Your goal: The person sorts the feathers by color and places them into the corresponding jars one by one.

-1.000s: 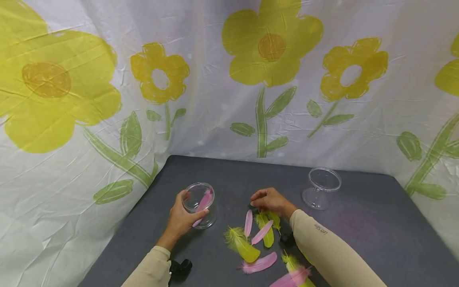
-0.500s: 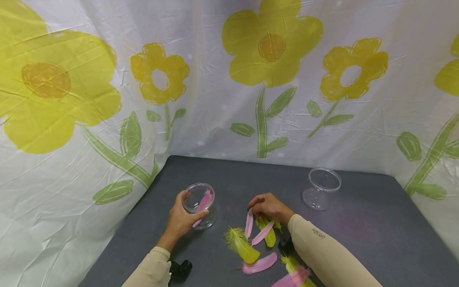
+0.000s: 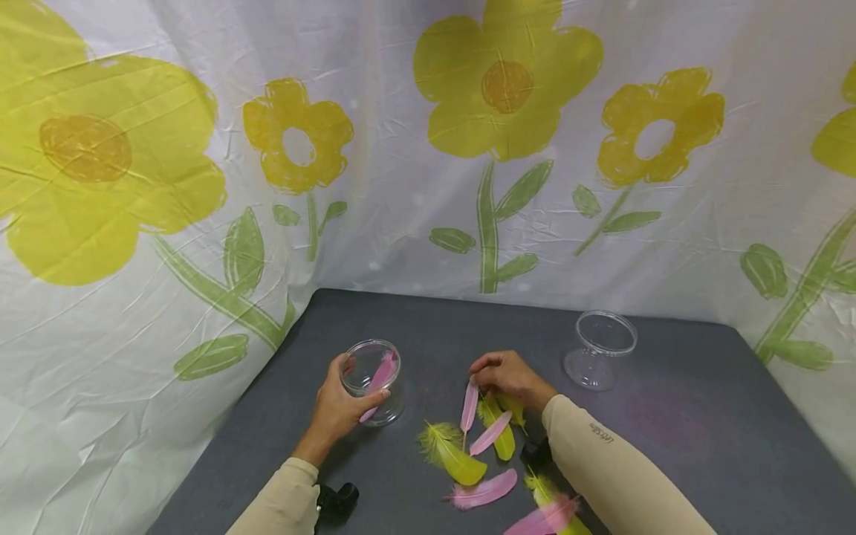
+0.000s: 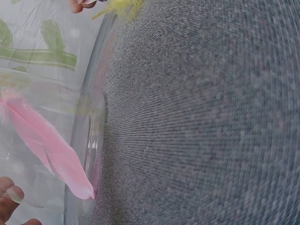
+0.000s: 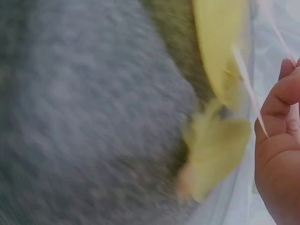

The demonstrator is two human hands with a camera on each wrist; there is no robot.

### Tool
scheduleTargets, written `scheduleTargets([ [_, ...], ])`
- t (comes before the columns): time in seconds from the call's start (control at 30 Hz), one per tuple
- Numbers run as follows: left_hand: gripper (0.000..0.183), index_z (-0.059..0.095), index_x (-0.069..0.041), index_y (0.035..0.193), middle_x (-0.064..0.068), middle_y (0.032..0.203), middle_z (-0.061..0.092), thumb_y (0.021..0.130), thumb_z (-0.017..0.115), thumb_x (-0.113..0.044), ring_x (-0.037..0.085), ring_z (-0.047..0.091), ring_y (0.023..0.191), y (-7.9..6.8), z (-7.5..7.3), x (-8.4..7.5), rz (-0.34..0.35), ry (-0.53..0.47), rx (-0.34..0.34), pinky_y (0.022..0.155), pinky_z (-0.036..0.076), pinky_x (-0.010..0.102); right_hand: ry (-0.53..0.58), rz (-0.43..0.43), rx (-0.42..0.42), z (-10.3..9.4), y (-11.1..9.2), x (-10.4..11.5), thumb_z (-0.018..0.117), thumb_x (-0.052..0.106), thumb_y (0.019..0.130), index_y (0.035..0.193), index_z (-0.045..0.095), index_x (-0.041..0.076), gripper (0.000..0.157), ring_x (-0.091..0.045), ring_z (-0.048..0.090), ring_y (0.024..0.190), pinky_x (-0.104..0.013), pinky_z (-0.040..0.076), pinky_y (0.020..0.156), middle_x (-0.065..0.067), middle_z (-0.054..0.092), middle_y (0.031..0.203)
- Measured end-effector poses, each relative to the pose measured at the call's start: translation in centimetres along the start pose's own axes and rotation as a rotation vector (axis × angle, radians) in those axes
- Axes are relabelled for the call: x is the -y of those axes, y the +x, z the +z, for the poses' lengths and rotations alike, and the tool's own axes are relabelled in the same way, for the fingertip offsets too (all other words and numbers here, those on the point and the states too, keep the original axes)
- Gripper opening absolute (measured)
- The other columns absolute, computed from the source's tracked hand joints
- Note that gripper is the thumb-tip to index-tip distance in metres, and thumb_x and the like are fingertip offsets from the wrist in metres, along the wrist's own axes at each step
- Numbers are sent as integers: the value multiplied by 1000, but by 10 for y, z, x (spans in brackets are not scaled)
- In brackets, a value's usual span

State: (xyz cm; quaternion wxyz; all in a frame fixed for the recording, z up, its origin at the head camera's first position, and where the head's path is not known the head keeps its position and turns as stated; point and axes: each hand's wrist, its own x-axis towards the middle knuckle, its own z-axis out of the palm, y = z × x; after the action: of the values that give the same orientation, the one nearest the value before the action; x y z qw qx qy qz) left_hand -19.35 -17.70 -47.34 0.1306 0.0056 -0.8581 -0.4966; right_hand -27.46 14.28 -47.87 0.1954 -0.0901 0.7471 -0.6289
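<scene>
My left hand (image 3: 341, 405) grips the side of a clear cup (image 3: 396, 397) on the dark table. Inside the cup a pink feather (image 3: 381, 377) leans at a slant; in the left wrist view this pink feather (image 4: 49, 145) shows through the clear wall. At the middle of the table, my right hand (image 3: 511, 377) pinches the tip of another pink feather (image 3: 469, 409), which is raised at that end. Close below that hand lie a small pink feather (image 3: 491, 433) and yellow feathers (image 3: 504, 443). A larger yellow feather (image 3: 461, 462) lies nearer the front.
A second clear cup (image 3: 605, 334) on a round foot stands at the back right. Another pink feather (image 3: 488, 489) and an overlapping pink and yellow pair lie toward the front edge. A white curtain (image 3: 388, 245) printed with flowers hangs behind the table (image 3: 441, 334).
My right hand first moved slightly toward the upright pink feather, then took its tip and drew it a little up and right. The left hand and cup stay put.
</scene>
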Motion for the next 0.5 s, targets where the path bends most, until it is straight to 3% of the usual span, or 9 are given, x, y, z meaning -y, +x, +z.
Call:
scheduleTargets([
  [0.27,103,30,0,144,20,142,44,66,90,-31,35,40,131,0,0,1,6,3,-1,104,31,54,55,-28,-67,-8,-1,9,67,-1,84,109,63,-13,27,-21,56,65,-39,51,64,-13,66,84],
  [0.5,103,29,-2,145,18,142,44,67,90,-32,33,39,131,-1,0,1,-7,-1,1,104,30,53,123,-60,-200,-18,0,16,68,-1,84,100,68,-5,17,-21,57,65,-38,52,64,-13,66,87],
])
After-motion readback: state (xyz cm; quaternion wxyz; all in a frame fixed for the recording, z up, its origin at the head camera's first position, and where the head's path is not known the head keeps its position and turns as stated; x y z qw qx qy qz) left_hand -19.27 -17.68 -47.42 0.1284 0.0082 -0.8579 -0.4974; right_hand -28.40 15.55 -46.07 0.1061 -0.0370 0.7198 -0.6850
